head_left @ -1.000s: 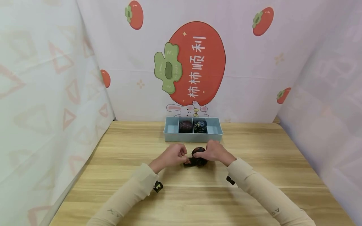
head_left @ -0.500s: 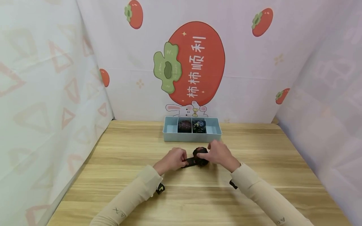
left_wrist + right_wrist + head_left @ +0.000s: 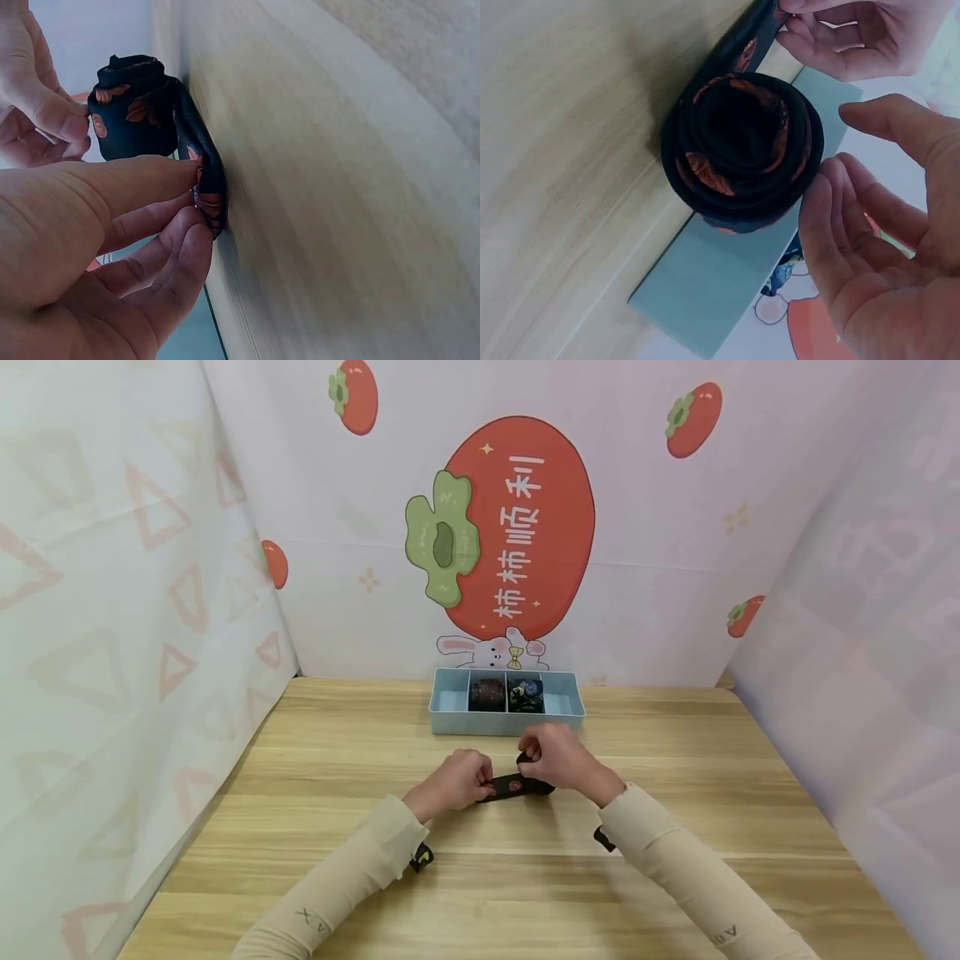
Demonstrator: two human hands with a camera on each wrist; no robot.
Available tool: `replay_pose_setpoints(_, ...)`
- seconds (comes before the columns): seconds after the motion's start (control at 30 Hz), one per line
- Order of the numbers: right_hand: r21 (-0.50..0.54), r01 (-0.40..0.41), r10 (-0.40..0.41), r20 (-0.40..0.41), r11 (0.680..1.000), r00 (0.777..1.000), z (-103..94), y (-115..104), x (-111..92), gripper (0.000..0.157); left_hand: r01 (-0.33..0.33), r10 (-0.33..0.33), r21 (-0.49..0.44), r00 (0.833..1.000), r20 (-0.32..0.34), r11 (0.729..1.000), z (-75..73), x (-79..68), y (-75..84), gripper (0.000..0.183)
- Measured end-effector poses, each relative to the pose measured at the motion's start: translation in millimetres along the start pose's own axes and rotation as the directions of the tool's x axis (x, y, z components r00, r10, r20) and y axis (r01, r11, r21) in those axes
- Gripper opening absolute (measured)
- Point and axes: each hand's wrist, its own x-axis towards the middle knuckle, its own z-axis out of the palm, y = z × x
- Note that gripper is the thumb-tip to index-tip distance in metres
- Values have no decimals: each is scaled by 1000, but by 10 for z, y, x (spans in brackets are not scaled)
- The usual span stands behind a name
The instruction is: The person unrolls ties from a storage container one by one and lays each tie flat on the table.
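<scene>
A dark necktie with orange motifs lies partly rolled on the wooden table; its roll [image 3: 742, 150] stands on edge, with a flat tail [image 3: 506, 787] running left from it. My left hand [image 3: 452, 783] pinches this tail between thumb and fingers, close over the table, as the left wrist view shows. My right hand [image 3: 561, 762] is at the roll. In the right wrist view its fingertips [image 3: 817, 199] touch the side of the roll, while the thumb [image 3: 870, 116] stands apart from it. From the head, the right hand hides most of the roll.
Behind the hands stands a light blue divided box [image 3: 480, 723]. Its two middle compartments hold a dark red patterned roll [image 3: 487, 693] and a blue floral one [image 3: 526, 694]. A printed cloth [image 3: 337, 610] hangs behind the table [image 3: 480, 893].
My right hand has moved slightly left and up over the roll, covering more of it. More of the patterned tail shows between the hands. The left hand keeps its pinch, almost in place.
</scene>
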Motion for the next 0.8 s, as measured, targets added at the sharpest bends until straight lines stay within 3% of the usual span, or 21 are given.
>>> replay_pose_setpoints(0.17,-20,-52,52,6,998,999,29,8,21,18,12,-12,-25,1000,7,1000,-15,-8,-53,9)
replay_pose_setpoints(0.57,-51,-159,157,-51,986,986,29,121,-87,36,13,-13,-7,1000,13,1000,-34,-48,-110,6)
replay_pose_setpoints(0.8,-65,-202,198,-66,977,978,-8,199,-174,34,22,-22,0,1000,4,1000,-70,-81,-127,6)
